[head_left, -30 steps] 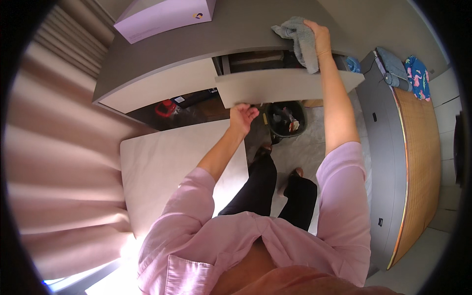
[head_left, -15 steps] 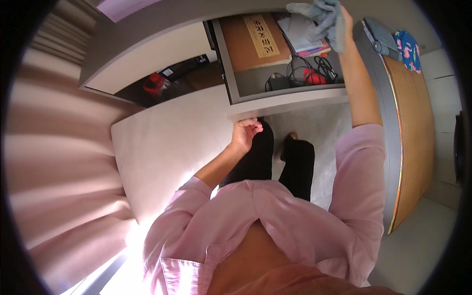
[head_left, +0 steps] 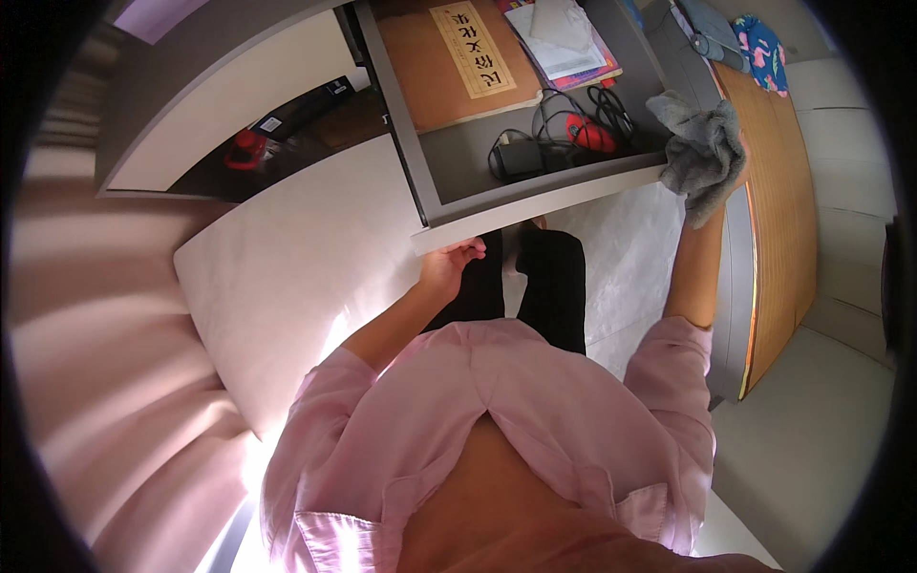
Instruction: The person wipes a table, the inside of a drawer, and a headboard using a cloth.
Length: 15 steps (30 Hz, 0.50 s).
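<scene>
Head view: the open drawer (head_left: 544,207) lies ahead, its front running crosswise between my hands; my left hand (head_left: 445,271) curls beneath the left end, grip unclear; my right hand (head_left: 742,164) clutches the grey cloth (head_left: 702,151) by the right corner.

- Drawer (head_left: 544,206): pale smooth front, grey walls and floor inside; pulled well out and open at the top, its front edge slanting upward to the right in view, bare floor showing just behind the front.
- Cloth (head_left: 705,153): grey, soft and fluffy-looking, bunched into loose folds, one end hanging down; held at the drawer's right front corner, whether touching it cannot be told.
</scene>
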{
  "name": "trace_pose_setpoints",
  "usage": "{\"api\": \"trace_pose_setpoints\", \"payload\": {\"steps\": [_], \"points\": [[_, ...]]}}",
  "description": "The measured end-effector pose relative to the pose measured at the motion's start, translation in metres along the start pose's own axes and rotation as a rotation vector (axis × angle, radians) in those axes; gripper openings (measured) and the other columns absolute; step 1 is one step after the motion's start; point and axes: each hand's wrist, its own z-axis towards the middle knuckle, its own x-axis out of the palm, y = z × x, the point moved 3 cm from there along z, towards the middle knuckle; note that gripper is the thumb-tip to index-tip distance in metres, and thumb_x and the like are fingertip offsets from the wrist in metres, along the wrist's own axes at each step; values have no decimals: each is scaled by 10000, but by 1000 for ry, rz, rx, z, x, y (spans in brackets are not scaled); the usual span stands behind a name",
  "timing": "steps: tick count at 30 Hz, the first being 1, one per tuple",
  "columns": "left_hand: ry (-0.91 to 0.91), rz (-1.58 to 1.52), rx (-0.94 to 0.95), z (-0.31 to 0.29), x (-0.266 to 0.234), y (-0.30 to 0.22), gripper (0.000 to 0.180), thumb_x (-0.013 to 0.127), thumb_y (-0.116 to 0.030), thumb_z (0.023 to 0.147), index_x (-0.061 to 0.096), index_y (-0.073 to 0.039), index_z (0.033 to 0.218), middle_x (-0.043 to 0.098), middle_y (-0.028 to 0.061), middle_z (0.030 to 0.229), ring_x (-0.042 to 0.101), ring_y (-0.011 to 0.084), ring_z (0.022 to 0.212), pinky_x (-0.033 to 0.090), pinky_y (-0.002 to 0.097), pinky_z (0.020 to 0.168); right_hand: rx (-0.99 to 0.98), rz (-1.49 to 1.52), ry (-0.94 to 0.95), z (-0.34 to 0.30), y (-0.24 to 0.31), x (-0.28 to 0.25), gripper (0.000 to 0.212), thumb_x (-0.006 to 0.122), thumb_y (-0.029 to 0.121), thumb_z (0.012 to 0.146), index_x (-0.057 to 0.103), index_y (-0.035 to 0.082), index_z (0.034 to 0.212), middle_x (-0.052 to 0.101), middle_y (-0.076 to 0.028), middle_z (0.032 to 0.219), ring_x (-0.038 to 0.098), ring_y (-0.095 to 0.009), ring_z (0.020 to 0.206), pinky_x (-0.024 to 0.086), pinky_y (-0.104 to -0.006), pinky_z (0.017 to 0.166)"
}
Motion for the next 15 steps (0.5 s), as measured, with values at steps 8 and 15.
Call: {"api": "trace_pose_setpoints", "payload": {"steps": [8, 15], "points": [[14, -25, -10, 7, -8, 5, 64, 545, -67, 760, 573, -39, 810, 581, 65, 747, 558, 192, 745, 433, 324, 679, -21, 245, 166, 16, -19, -34, 385, 384, 288, 839, 537, -50, 942, 582, -159, 851, 556, -256, 817, 454, -347, 751], [53, -6, -10, 10, -18, 9, 132, 528, -78, 783, 574, -33, 898, 576, 86, 818, 553, 210, 789, 432, 336, 697, 19, 326, 102, 9, -20, -27, 497, 379, 375, 809, 546, -72, 949, 581, -213, 894, 544, -322, 842, 437, -407, 790]]}}
